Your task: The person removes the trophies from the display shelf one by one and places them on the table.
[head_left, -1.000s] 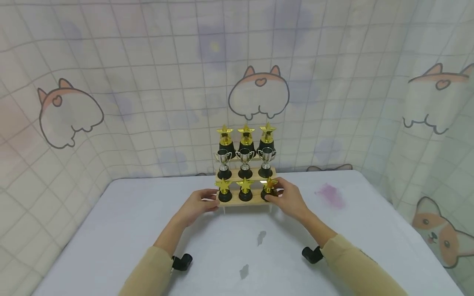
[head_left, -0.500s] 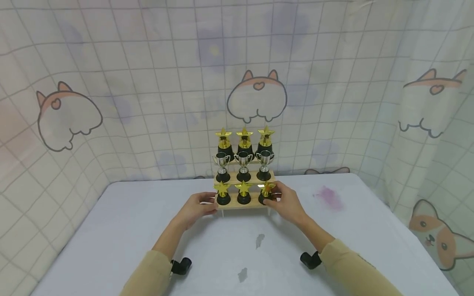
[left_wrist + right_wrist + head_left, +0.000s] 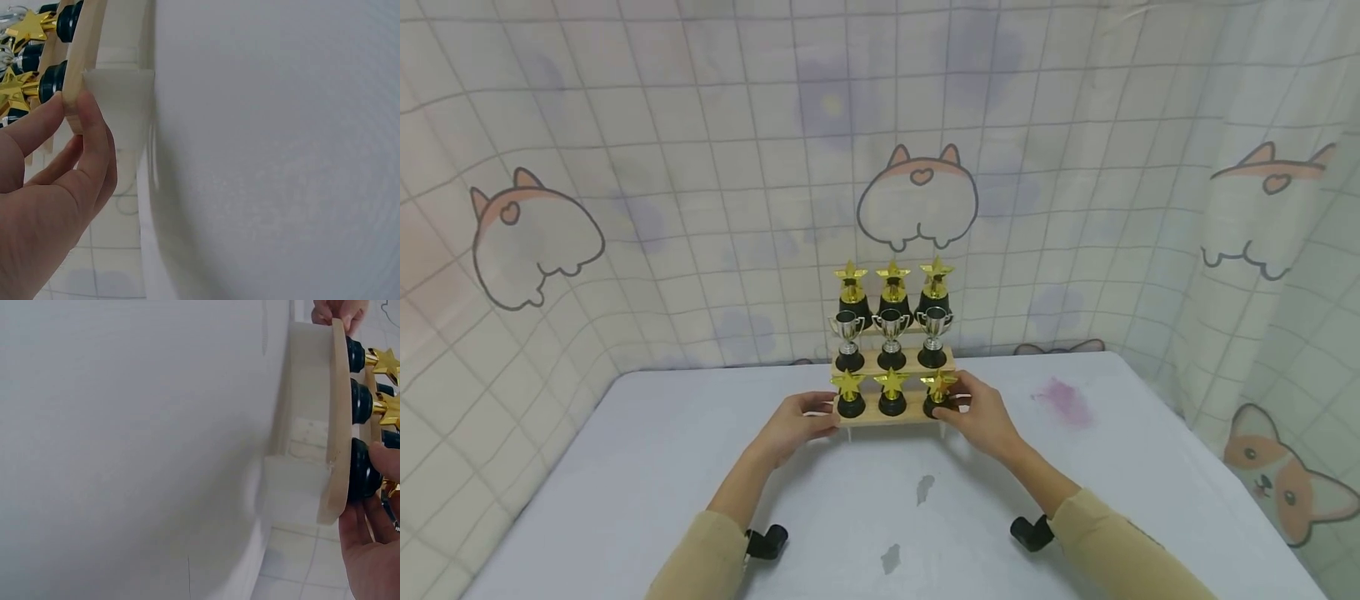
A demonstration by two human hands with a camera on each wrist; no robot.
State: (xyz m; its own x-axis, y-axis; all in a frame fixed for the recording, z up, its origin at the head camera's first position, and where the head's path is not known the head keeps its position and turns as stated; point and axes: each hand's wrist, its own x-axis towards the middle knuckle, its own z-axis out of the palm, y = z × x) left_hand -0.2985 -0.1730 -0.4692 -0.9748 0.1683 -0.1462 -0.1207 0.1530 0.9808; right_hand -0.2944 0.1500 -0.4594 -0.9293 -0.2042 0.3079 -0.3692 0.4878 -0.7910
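A three-tier wooden stand (image 3: 872, 420) holds gold star trophies on its top and bottom tiers and silver cups (image 3: 891, 327) on the middle one. The left hand (image 3: 795, 425) pinches the left end of the bottom shelf; in the left wrist view the thumb is above and the fingers of the hand (image 3: 59, 181) below the board (image 3: 84, 53). The right hand (image 3: 988, 421) grips the black base of the bottom-right star trophy (image 3: 937, 390), which stands on the shelf. In the right wrist view, thumb and fingers of that hand (image 3: 378, 531) lie around the base (image 3: 361, 469).
The stand is on a white-covered table (image 3: 670, 467) near its back edge, in front of a grid-patterned curtain (image 3: 775, 183) with cartoon animals. Grey marks (image 3: 925, 489) and a pink stain (image 3: 1066, 400) show on the cover. Black wrist devices (image 3: 767, 542) sit near both sleeves.
The head view has tilted slightly, so the scene sits a little lower and further left. Both hands keep their places at the stand, the right one still on the bottom-right trophy.
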